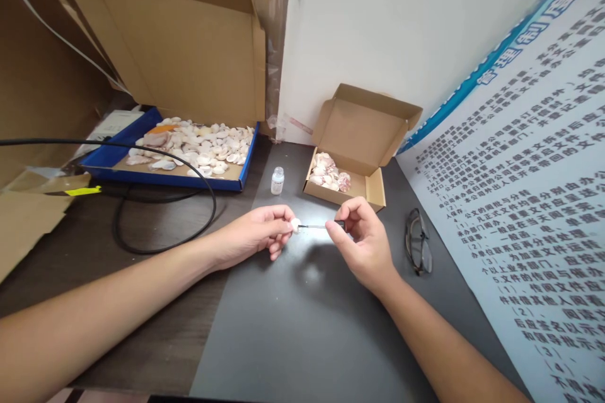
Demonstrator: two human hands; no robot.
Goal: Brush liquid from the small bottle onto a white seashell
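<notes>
Mid-frame over the bench [302, 327], left hand [255, 236] is pinching a shell [295, 225] — right hand's [363, 245] grip is dabbing it with a thin brush [319, 226]; steady coating's probably next.

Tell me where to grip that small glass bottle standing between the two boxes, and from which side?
Take the small bottle around its clear body, just below the white cap, probably coming in from the near side. It stands upright with bare dark table in front, while the blue tray and small cardboard box flank it.
</notes>
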